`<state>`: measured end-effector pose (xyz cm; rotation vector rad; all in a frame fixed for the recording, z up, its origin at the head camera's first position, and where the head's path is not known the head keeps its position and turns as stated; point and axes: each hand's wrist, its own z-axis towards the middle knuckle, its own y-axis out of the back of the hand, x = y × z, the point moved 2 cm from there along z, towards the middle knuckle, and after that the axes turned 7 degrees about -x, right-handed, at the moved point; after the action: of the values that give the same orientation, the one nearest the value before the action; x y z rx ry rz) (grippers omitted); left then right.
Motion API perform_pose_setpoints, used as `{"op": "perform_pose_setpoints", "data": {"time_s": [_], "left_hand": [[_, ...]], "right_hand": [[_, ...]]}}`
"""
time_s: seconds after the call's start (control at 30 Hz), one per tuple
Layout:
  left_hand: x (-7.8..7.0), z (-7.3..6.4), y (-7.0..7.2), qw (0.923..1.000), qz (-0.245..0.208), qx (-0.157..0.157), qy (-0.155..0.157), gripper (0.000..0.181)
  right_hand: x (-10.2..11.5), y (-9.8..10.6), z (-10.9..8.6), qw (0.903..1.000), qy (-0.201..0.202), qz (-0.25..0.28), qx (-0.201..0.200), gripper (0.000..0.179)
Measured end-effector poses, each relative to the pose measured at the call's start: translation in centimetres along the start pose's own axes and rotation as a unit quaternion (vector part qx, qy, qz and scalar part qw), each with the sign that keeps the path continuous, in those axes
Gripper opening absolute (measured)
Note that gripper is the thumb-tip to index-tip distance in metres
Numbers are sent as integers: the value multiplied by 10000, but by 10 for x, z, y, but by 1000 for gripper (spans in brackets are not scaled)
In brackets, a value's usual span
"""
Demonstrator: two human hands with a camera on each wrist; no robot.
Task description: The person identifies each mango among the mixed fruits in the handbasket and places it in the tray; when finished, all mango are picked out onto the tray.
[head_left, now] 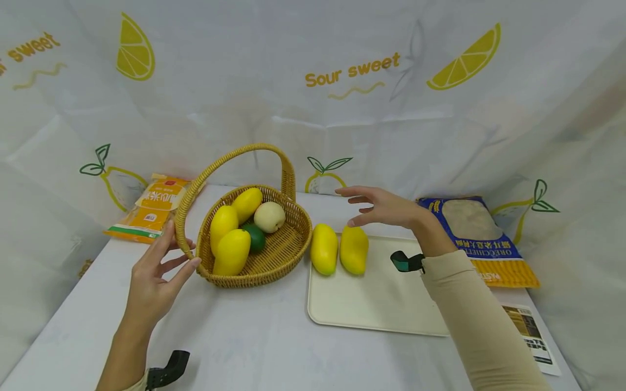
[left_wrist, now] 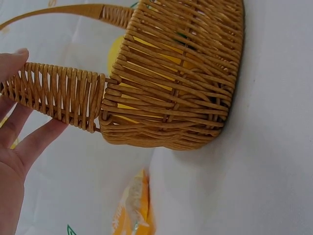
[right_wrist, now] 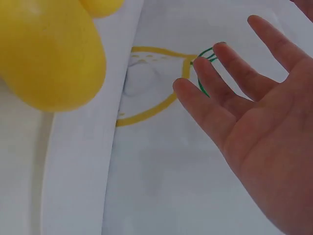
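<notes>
With my left hand (head_left: pixel 155 277) I grip the handle (left_wrist: pixel 63 93) of the wicker basket (head_left: pixel 281 258), which sits left of the cream tray (head_left: pixel 386 304) and holds three yellow mangoes (head_left: pixel 232 252), a pale round fruit (head_left: pixel 269 217) and a dark green one (head_left: pixel 256 238). My right hand (head_left: pixel 386 209), empty, its fingers (right_wrist: pixel 205 110) apart, hovers near two more mangoes (head_left: pixel 324 250) at the tray's far left corner.

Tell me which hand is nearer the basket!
Left. The left hand holds the basket by its handle; the right hand is apart from it, near two yellow fruits.
</notes>
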<state>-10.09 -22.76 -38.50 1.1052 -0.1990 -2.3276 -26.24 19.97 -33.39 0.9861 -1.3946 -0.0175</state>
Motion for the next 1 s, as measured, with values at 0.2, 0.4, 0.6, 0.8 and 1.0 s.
{"op": "perform_pose_setpoints", "data": {"time_s": [0.2,0.4,0.6,0.8,1.0], "left_hand": [[0,2,0,10000,21,-1,-50,100],[-1,1,-1,10000,-16,13,6,102],[-2,0,0,9998,27,-38,-176,103],[-2,0,1,10000,-30,-19,-75,103],[-3,-1,1,9999,-33,-49,-127,104]], "right_hand": [[25,-15,9,9995,219,-42,227,73],[43,-32,20,9977,409,-149,522,71],[54,-49,30,9950,685,-65,729,66],[63,-61,37,9940,835,-256,666,64],[71,-74,45,9913,1043,-227,769,65]]}}
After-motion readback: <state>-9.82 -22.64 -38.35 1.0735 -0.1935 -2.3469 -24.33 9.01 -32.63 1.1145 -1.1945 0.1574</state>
